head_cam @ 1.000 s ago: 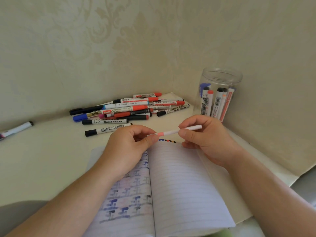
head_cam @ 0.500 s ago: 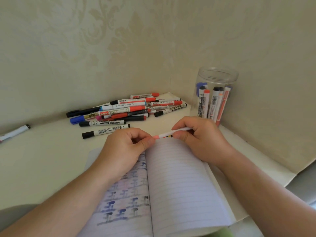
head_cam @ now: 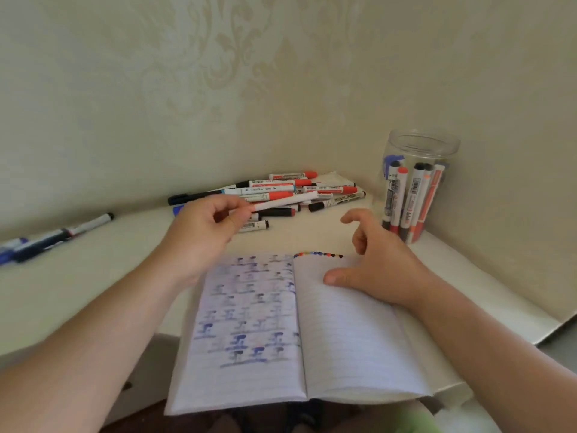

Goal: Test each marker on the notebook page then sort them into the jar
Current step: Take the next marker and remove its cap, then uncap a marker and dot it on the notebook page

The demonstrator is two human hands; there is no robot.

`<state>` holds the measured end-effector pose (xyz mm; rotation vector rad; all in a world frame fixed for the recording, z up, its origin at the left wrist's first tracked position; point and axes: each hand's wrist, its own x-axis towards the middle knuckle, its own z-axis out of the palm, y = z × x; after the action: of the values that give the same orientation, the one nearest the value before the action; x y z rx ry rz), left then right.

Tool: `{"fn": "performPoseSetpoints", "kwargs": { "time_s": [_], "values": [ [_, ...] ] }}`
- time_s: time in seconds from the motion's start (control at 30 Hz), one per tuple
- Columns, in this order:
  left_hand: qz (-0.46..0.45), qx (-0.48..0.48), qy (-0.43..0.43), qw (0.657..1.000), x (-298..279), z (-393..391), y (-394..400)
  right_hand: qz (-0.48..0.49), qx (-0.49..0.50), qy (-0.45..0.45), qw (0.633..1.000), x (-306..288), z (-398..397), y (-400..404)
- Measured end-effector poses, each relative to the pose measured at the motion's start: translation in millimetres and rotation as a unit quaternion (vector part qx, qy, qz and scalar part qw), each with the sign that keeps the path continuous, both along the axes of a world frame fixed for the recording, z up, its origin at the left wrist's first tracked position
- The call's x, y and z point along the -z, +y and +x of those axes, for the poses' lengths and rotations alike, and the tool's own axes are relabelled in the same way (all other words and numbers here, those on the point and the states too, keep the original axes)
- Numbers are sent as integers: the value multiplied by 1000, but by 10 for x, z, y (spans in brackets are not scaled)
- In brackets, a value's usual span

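Left hand (head_cam: 199, 235) pinches the slim white marker with orange band (head_cam: 282, 202) above the bench pile; right hand (head_cam: 379, 260), fingers loose, steadies the lined notebook (head_cam: 343, 332); a light pinch risks dropping it short of the clear plastic jar (head_cam: 415, 182)

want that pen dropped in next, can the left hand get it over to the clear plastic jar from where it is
Probably yes: the left hand holds the white pen above the marker pile, and the clear plastic jar stands open-topped. The right hand on the lined notebook sits lower, partly between.
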<state>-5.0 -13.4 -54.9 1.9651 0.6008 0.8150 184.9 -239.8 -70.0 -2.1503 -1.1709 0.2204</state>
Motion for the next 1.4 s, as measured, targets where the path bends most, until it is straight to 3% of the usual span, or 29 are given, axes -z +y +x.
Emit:
{"fn": "performPoseSetpoints", "kwargs": {
  "time_s": [0.13,0.23,0.4,0.53,0.63,0.7,0.77,0.83,1.0,1.07,1.17,1.23,1.33,1.4],
  "values": [
    [115,-177,32,977,-31,-896,783,-65,-16,-39,997,1,-54,58],
    [179,-302,175,920,82,-1626,1275,-60,-26,-42,997,1,-24,63],
    [247,-342,311,852,247,-2102,1542,-26,-38,-24,999,60,19,77],
    [257,-350,339,834,221,-1925,1477,-23,-45,-23,998,82,40,77],
    [270,-298,303,864,150,-1510,1299,-11,-42,-20,999,80,43,74],
    [251,-211,260,908,119,-1101,1112,-6,-40,-21,999,82,49,73],
    [228,-128,254,931,129,-675,893,2,-39,-19,999,86,44,70],
    [242,-85,286,923,172,-332,707,10,-36,-18,999,84,27,70],
    [323,-80,382,862,214,-55,596,-27,-54,-54,997,73,-29,70],
    [310,-43,368,875,115,-66,520,-11,-52,-40,998,68,-11,68],
    [263,40,268,926,-124,-47,213,-12,-60,-33,998,63,2,64],
    [250,96,203,942,-284,11,-107,-8,-74,-34,997,65,-6,62],
    [242,190,178,935,-293,185,-529,57,-91,-41,993,124,15,54],
    [232,237,195,923,-196,290,-722,122,-122,3,985,167,41,41]
  ]
}}
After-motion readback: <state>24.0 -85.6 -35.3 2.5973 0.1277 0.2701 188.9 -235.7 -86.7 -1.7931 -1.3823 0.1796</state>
